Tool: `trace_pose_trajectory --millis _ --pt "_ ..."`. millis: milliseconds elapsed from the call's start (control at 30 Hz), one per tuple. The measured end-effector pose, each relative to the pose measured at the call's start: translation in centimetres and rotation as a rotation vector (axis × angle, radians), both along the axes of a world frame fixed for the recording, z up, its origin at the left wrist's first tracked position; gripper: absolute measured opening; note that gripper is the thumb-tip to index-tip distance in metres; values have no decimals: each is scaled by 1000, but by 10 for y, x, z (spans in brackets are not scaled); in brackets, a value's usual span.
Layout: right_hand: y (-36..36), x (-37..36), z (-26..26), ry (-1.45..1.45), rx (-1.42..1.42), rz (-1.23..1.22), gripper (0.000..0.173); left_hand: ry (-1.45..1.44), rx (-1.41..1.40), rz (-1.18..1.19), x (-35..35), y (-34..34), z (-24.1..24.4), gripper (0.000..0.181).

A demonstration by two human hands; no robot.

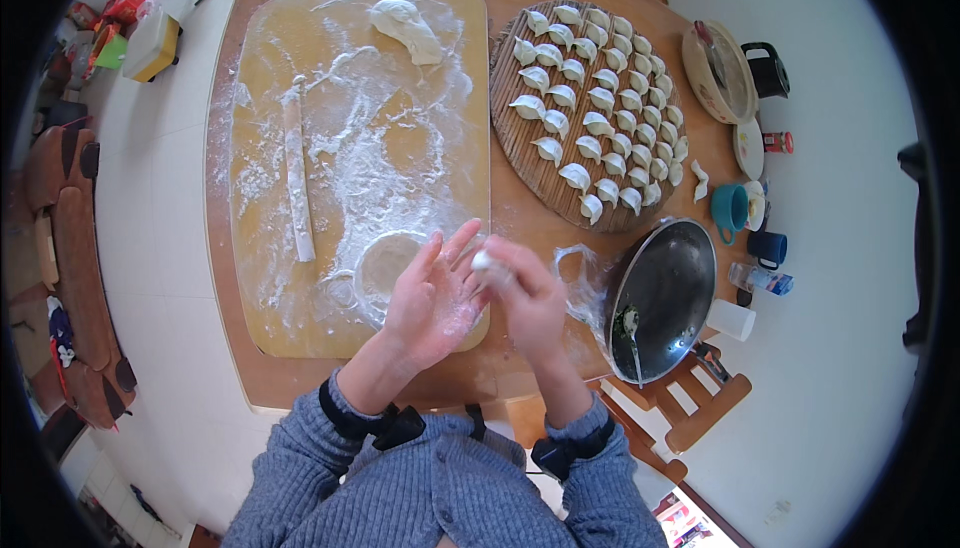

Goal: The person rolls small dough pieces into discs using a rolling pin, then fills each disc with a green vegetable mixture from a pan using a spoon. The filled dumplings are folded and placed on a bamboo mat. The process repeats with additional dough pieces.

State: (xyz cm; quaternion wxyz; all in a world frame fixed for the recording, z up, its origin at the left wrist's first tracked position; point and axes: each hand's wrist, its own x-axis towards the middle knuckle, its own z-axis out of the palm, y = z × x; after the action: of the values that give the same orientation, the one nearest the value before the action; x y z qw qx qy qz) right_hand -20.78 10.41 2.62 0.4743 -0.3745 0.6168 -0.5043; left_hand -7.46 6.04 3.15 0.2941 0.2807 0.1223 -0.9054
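Observation:
My left hand (pixel 433 306) is held palm up with its fingers apart, and white flour dusts the palm. Close beside its fingers, my blurred right hand (pixel 534 297) pinches a small white lump (pixel 482 261), likely dough. Both hands are over the near right corner of a floured yellow board (pixel 262 323). Partly hidden behind my left hand is a round flour-dusted bowl (pixel 386 263). A floured rolling pin (pixel 296 173) lies lengthwise on the board's left half. At the far end rests a larger piece of dough (pixel 409 29).
A round slatted tray (pixel 517 150) on the wooden table (pixel 525 368) bears several rows of dumplings (pixel 598 124). Nearer me on the right, a tilted dark wok (pixel 667 300) holds a spoon (pixel 634 338) and some green filling. Crumpled plastic wrap (pixel 581 285) touches it. A teal mug (pixel 729 210) stands beyond.

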Motion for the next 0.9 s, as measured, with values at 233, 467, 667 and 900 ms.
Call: trace_pose_trajectory --millis 233,467,667,900 --pt "-105 -48 -74 694 -205 -318 19 -128 -39 6 36 -6 -8 44" --pt "-127 -57 -94 1495 -205 -264 28 -150 -43 63 78 9 -17 34" --pt "-52 -21 -45 1328 -239 -219 34 -289 -40 187 135 44 -11 27" --pt "25 36 -31 1151 -283 -75 35 -605 16 461 239 142 4 20"
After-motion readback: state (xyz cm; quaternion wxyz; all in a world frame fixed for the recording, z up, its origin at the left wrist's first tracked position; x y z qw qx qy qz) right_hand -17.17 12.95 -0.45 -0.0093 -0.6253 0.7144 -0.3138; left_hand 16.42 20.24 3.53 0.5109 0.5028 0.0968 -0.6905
